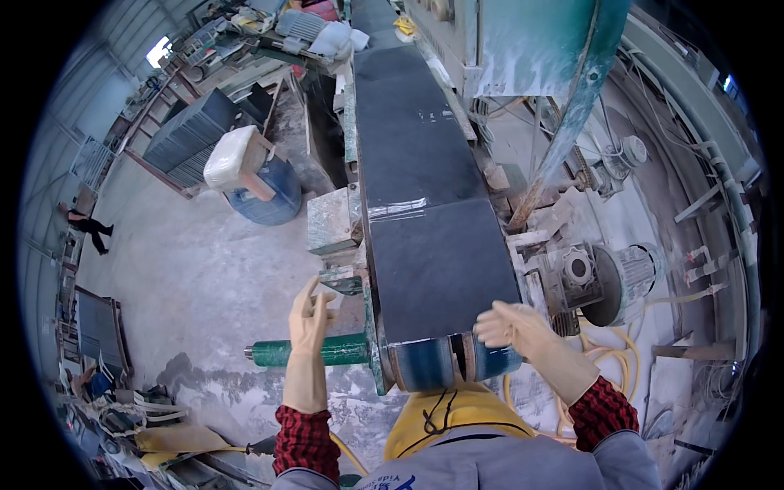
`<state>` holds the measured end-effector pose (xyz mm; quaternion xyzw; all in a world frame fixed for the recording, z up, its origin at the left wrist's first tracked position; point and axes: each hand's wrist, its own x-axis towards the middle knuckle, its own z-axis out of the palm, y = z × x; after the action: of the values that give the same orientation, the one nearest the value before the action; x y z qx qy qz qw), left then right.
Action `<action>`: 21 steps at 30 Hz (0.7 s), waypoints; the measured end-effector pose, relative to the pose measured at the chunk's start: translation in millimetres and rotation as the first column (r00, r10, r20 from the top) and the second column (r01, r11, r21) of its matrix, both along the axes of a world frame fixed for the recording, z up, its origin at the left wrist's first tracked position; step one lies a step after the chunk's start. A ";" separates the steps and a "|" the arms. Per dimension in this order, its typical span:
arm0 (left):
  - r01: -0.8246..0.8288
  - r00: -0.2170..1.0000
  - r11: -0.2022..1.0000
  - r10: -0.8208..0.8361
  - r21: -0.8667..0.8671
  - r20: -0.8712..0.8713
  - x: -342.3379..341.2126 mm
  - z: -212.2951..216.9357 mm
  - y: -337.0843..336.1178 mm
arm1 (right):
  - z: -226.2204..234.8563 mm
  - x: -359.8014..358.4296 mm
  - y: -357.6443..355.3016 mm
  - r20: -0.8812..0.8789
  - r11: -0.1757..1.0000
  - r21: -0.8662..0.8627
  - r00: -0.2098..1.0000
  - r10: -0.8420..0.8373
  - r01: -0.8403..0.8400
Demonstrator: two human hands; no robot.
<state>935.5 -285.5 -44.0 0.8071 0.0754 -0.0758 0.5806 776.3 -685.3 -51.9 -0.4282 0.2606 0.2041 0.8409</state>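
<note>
Both gloved hands are open and hold nothing: the left hand (309,314) and right hand (514,325) wait on each side of the dark stone slab (437,265), which lies flat on the conveyor belt (445,361)

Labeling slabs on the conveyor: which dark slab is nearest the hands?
The nearest dark slab, its end over the blue roller, right hand at its corner; the other slabs lie farther up the conveyor.

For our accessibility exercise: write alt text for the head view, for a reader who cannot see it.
Two gloved hands, left and right, hover open at the near end of a conveyor carrying dark stone slabs in a dusty workshop. A motor sits right; a blue barrel stands left.
</note>
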 end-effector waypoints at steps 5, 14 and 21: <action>0.007 0.997 0.999 -0.009 -0.032 -0.070 -90.1 -7.3 38.9 | -9.9 -12.3 4.0 0.042 0.973 -0.229 0.999 -0.033 0.042; -0.303 0.916 0.941 0.243 -0.154 -0.320 -317.4 -38.0 74.9 | -81.7 4.0 9.6 -0.195 0.995 0.036 0.977 -0.087 0.095; -0.445 0.868 0.888 0.395 -0.116 -0.302 -409.6 -37.8 91.3 | -85.5 -29.6 40.2 0.116 0.989 -0.068 0.985 -0.125 0.134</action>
<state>525.9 -194.2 -81.8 0.6968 0.3209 -0.0630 0.6384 746.8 -645.1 -137.4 -0.4526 0.2483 0.1149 0.8487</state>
